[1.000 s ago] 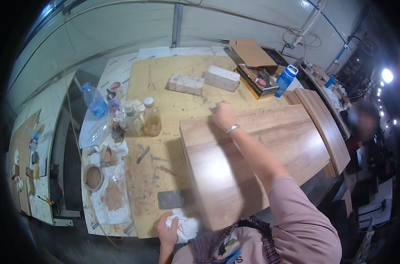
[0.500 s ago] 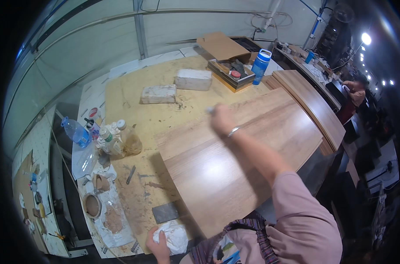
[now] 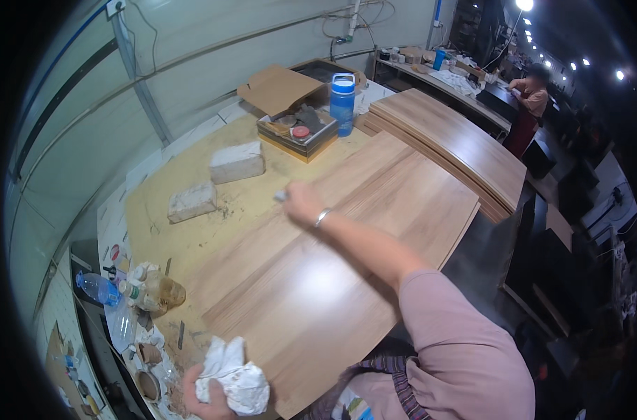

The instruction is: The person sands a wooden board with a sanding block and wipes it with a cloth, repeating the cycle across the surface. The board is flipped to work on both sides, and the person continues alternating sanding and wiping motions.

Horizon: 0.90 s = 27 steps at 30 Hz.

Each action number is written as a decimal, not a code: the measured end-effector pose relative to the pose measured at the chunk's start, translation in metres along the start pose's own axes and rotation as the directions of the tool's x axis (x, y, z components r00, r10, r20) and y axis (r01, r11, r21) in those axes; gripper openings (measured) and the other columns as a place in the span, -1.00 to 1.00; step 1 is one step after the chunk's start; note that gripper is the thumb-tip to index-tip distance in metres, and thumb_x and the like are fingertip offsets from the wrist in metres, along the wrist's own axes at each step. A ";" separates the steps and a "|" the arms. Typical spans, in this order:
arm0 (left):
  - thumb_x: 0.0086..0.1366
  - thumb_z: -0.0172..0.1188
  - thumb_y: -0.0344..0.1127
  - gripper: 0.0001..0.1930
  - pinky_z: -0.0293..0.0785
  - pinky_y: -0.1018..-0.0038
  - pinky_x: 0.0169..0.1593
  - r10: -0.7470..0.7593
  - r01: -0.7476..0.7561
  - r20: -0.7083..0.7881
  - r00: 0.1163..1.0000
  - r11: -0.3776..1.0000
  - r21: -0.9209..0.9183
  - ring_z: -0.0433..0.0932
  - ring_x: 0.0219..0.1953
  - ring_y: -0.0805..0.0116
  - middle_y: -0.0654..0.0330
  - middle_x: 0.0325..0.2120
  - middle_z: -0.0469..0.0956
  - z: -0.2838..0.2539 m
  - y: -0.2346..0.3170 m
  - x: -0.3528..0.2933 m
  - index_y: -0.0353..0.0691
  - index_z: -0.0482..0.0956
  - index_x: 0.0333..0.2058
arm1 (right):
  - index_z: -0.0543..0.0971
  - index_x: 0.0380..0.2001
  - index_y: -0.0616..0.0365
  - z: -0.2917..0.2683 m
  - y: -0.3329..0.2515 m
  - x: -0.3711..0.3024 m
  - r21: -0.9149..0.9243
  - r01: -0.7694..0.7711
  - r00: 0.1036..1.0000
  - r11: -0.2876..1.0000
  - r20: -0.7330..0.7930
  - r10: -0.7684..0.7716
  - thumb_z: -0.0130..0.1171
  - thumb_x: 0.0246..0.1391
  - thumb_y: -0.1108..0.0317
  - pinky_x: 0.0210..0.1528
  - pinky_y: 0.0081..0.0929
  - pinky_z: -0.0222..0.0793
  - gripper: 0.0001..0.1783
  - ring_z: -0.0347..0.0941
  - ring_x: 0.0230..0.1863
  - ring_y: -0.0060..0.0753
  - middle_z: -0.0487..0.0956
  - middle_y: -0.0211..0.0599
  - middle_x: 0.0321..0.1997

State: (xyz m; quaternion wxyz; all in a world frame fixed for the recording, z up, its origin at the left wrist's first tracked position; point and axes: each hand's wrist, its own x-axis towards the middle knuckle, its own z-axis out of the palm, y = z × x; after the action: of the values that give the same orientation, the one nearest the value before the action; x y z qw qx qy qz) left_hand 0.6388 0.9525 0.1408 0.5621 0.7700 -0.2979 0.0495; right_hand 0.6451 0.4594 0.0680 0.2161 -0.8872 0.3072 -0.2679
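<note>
A wood-grain panel [image 3: 332, 280] lies on the yellowish worktable in front of me. Across it reaches my right hand [image 3: 303, 201], its fingers closed on a small greyish piece [image 3: 281, 197] at the far edge; what kind of piece it is I cannot make out. A crumpled white cloth [image 3: 236, 381] is gripped in my left hand [image 3: 205, 395], at the panel's near left corner. The cloth covers part of that corner.
Two whitish blocks [image 3: 237, 162] sit beyond the panel. Behind are an open carton [image 3: 297, 143] and a blue bottle [image 3: 342, 105]. Stacked panels [image 3: 451, 140] stand at right. Bottles [image 3: 157, 288] and a round bowl [image 3: 148, 385] line the left. Another person [image 3: 532, 101] works far right.
The view has swung, so the table's things appear further left. My left hand has brought the white cloth from beside the dark square sheet to the panel's corner. My right hand stays at the far edge.
</note>
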 end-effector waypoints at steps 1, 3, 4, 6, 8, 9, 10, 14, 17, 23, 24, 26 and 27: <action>0.22 0.22 -0.31 -0.66 0.37 0.38 0.07 0.002 -0.002 0.011 1.000 1.000 -0.025 0.50 -0.13 0.29 0.09 -0.23 0.56 0.015 0.004 -0.001 -0.40 0.53 -0.08 | 0.62 -0.41 0.24 -0.014 0.021 0.008 -0.042 -0.080 0.997 0.996 -0.021 0.080 0.19 0.03 0.38 -0.08 -0.05 0.51 -0.86 0.58 -0.18 0.15 0.63 0.11 -0.27; 0.16 0.26 -0.28 -0.64 0.40 0.38 0.03 -0.017 0.011 0.125 0.992 0.999 0.047 0.52 -0.16 0.30 0.10 -0.25 0.58 0.049 0.032 0.006 -0.39 0.57 -0.11 | 0.64 -0.41 0.24 -0.052 0.084 0.028 -0.161 -0.176 0.983 0.971 -0.084 0.164 0.19 0.06 0.35 -0.11 -0.03 0.51 -0.83 0.59 -0.21 0.14 0.64 0.10 -0.29; 0.15 0.27 -0.29 -0.64 0.41 0.38 0.02 -0.028 0.013 0.183 0.983 0.997 0.082 0.53 -0.16 0.30 0.11 -0.26 0.58 0.068 0.048 0.010 -0.39 0.58 -0.13 | 0.65 -0.40 0.24 -0.069 0.124 0.039 -0.231 -0.195 0.977 0.953 -0.127 0.169 0.19 0.09 0.30 -0.13 -0.03 0.50 -0.80 0.60 -0.24 0.13 0.65 0.09 -0.31; 0.10 0.29 -0.35 -0.67 0.44 0.38 -0.01 -0.074 0.044 0.239 0.968 0.991 0.130 0.54 -0.20 0.29 0.12 -0.28 0.60 0.101 0.067 0.013 -0.38 0.60 -0.16 | 0.65 -0.39 0.25 -0.109 0.176 0.061 -0.214 -0.304 0.946 0.928 -0.182 0.267 0.19 0.10 0.27 -0.13 -0.05 0.50 -0.77 0.59 -0.21 0.12 0.64 0.10 -0.30; 0.09 0.28 -0.39 -0.68 0.44 0.38 0.00 -0.122 0.110 0.249 0.961 0.992 0.063 0.55 -0.19 0.28 0.11 -0.28 0.60 0.136 0.065 0.014 -0.38 0.60 -0.15 | 0.65 -0.39 0.24 -0.123 0.204 0.074 -0.246 -0.261 0.961 0.933 -0.160 0.226 0.18 0.11 0.26 -0.11 -0.05 0.50 -0.76 0.58 -0.18 0.12 0.64 0.08 -0.28; 0.08 0.28 -0.42 -0.68 0.44 0.38 0.00 -0.146 0.144 0.262 0.954 0.989 0.030 0.56 -0.19 0.27 0.11 -0.29 0.60 0.155 0.064 0.017 -0.38 0.60 -0.15 | 0.64 -0.38 0.24 -0.130 0.219 0.079 -0.263 -0.245 0.966 0.933 -0.149 0.212 0.18 0.12 0.25 -0.10 -0.05 0.50 -0.76 0.58 -0.17 0.11 0.64 0.07 -0.28; 0.08 0.28 -0.45 -0.66 0.46 0.33 0.02 -0.211 0.199 0.285 0.935 0.978 0.070 0.57 -0.16 0.20 0.05 -0.26 0.61 0.180 0.073 0.022 -0.38 0.60 -0.12 | 0.64 -0.38 0.23 -0.123 0.215 0.077 -0.240 -0.204 0.976 0.949 -0.125 0.178 0.17 0.13 0.26 -0.09 -0.05 0.49 -0.76 0.57 -0.15 0.11 0.63 0.06 -0.27; 0.02 0.38 -0.36 -0.56 0.43 0.17 0.05 0.037 -0.172 0.484 0.874 0.956 0.237 0.52 -0.06 -0.10 -0.07 -0.14 0.54 0.272 0.073 0.050 -0.32 0.54 -0.09 | 0.65 -0.37 0.24 -0.108 0.198 0.069 -0.188 0.095 0.995 0.978 0.034 -0.090 0.17 0.11 0.29 -0.08 -0.05 0.51 -0.78 0.59 -0.15 0.12 0.64 0.07 -0.24; -0.03 0.41 -0.32 -0.52 0.38 0.10 0.09 0.262 -0.463 0.507 0.821 0.825 0.323 0.46 0.02 -0.13 -0.08 -0.08 0.50 0.313 0.068 0.057 -0.27 0.54 -0.09 | 0.66 -0.38 0.21 -0.145 0.216 0.088 -0.089 -0.160 0.986 0.983 0.037 0.164 0.22 0.01 0.35 -0.09 -0.08 0.54 -0.84 0.62 -0.18 0.08 0.65 0.06 -0.26; 0.00 0.39 -0.27 -0.52 0.30 0.06 0.24 0.161 -0.379 0.470 0.868 0.828 0.414 0.40 0.16 -0.18 -0.13 0.08 0.47 0.356 0.048 0.105 -0.18 0.58 -0.04 | 0.70 -0.39 0.19 -0.226 0.352 0.113 -0.280 -0.354 0.929 0.892 -0.216 0.301 0.32 -0.04 0.21 -0.12 -0.12 0.53 -0.74 0.65 -0.19 0.05 0.68 0.03 -0.33; 0.01 0.39 -0.27 -0.51 0.30 0.07 0.25 0.158 -0.378 0.464 0.872 0.819 0.432 0.39 0.17 -0.18 -0.13 0.10 0.46 0.367 0.042 0.122 -0.18 0.59 -0.03 | 0.70 -0.39 0.20 -0.240 0.359 0.107 -0.245 -0.386 0.910 0.889 -0.258 0.324 0.32 -0.04 0.20 -0.13 -0.14 0.54 -0.73 0.65 -0.20 0.04 0.68 0.02 -0.33; 0.04 0.38 -0.24 -0.50 0.28 0.09 0.27 0.148 -0.395 0.471 0.870 0.780 0.485 0.38 0.21 -0.16 -0.11 0.12 0.47 0.393 0.025 0.156 -0.17 0.58 0.01 | 0.69 -0.39 0.19 -0.267 0.367 0.091 -0.130 -0.397 0.885 0.909 -0.317 0.341 0.32 -0.05 0.20 -0.18 -0.16 0.53 -0.73 0.64 -0.24 0.05 0.68 0.02 -0.35; 0.07 0.38 -0.21 -0.49 0.27 0.10 0.28 0.138 -0.413 0.489 0.861 0.750 0.516 0.37 0.23 -0.14 -0.10 0.13 0.47 0.409 0.016 0.172 -0.16 0.58 0.03 | 0.69 -0.39 0.18 -0.283 0.372 0.077 -0.054 -0.379 0.879 0.924 -0.332 0.341 0.31 -0.06 0.20 -0.21 -0.16 0.52 -0.74 0.63 -0.27 0.07 0.67 0.02 -0.37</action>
State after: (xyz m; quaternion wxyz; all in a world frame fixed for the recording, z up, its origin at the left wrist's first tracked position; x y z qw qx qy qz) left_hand 0.6655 0.5135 0.0763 0.1941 0.8461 -0.4929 0.0593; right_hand 0.3644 0.0798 0.1064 0.1577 -0.7710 0.5127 -0.3432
